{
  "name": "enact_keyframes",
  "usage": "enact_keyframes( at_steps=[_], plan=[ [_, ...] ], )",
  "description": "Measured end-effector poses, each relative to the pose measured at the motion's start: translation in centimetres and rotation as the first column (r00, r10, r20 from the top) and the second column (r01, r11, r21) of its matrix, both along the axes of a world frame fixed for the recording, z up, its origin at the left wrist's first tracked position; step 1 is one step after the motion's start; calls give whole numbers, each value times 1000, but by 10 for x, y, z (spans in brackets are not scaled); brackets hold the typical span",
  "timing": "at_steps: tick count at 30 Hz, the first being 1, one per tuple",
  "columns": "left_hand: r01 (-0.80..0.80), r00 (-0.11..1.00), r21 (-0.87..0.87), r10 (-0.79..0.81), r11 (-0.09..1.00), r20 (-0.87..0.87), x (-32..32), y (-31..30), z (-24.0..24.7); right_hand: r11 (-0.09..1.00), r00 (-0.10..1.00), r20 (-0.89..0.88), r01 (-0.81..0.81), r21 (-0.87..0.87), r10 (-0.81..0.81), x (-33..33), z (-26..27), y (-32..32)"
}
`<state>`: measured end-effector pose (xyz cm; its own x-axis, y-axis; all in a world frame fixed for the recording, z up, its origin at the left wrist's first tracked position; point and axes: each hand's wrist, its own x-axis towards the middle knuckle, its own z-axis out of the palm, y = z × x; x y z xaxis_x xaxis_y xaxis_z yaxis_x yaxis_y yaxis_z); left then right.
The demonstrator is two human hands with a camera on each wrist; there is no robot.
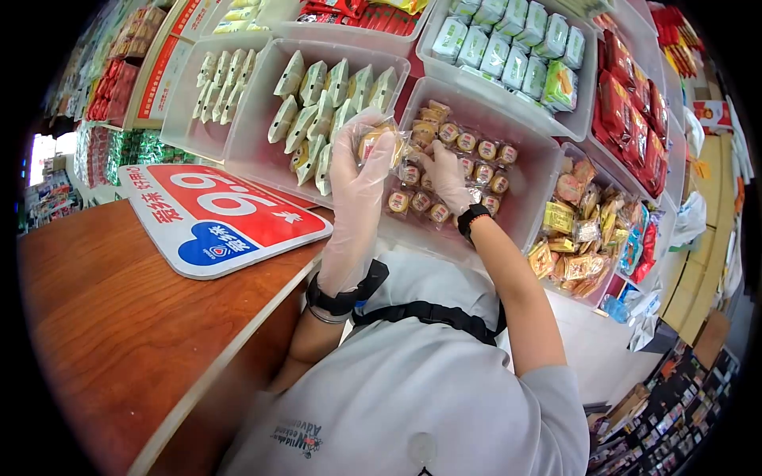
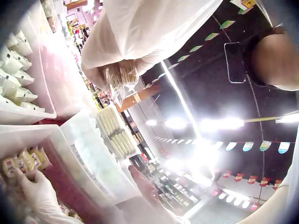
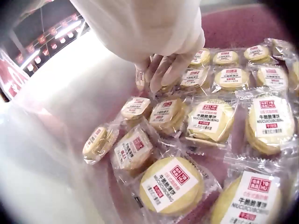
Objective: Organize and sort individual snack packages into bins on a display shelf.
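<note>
My left hand (image 1: 361,190), in a clear glove, is raised above the bins and grips wrapped round biscuits (image 1: 371,146). Seen edge-on in the left wrist view, the biscuits (image 2: 122,76) sit between the thumb and fingers of that hand (image 2: 135,32). Lower down, the gloved right hand (image 1: 448,182) is inside a clear plastic bin (image 1: 524,151) of round biscuit packets. Its fingertips are bent down and pinch a packet (image 3: 140,79) near the bin's side, partly hidden by the hand (image 3: 149,32). Labelled biscuit packets (image 3: 172,184) lie in rows around it.
Bins of pale green packets (image 1: 290,75), white-and-green packs (image 1: 514,67) and red packs (image 1: 615,103) surround this bin. Mixed snacks (image 1: 583,230) are at the right. A price sign (image 1: 230,218) lies on the wooden surface (image 1: 103,293) at the left.
</note>
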<state>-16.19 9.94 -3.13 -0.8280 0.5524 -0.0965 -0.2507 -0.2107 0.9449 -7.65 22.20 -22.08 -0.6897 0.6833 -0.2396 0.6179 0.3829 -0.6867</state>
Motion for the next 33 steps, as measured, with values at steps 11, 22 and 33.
enact_keyframes(
  at_steps=[11,22,33],
  plan=[
    [4,999,-5,-4,1000,52,0,0,3,977,968,-143,212,20,-207,4,39,12],
    [104,987,-23,-101,994,127,10,1,18,944,774,-607,-310,-112,182,7,209,-10],
    [-110,985,-2,109,994,135,3,1,3,915,774,-578,5,-404,-260,15,212,13]
  ],
)
